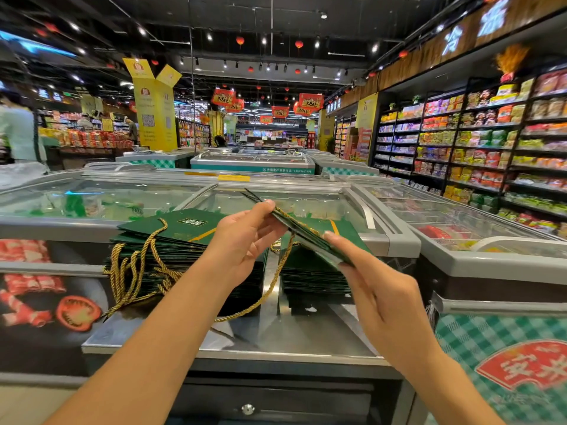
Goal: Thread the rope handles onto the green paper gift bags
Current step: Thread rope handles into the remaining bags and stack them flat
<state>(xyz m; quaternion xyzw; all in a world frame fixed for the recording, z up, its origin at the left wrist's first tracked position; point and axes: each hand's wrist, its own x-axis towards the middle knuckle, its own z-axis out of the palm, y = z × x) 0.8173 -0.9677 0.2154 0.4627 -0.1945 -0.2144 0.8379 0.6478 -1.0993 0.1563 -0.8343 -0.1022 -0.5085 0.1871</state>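
At far left a person in a pale top (17, 133) stands by the aisle, beyond the glass-lidded chest freezer (92, 197). On its near edge lies a stack of green bags (171, 237), their gold rope handles (135, 271) spilling over the front. The left hand (245, 240) pinches the far end of one flat green bag (306, 234), held tilted in the air; a loose gold rope (233, 316) droops from it onto the steel counter (306, 335). A second bag stack (313, 277) sits beneath. The right hand (377, 289) grips the bag's near end. Stocked shelves (491, 142) line the right.
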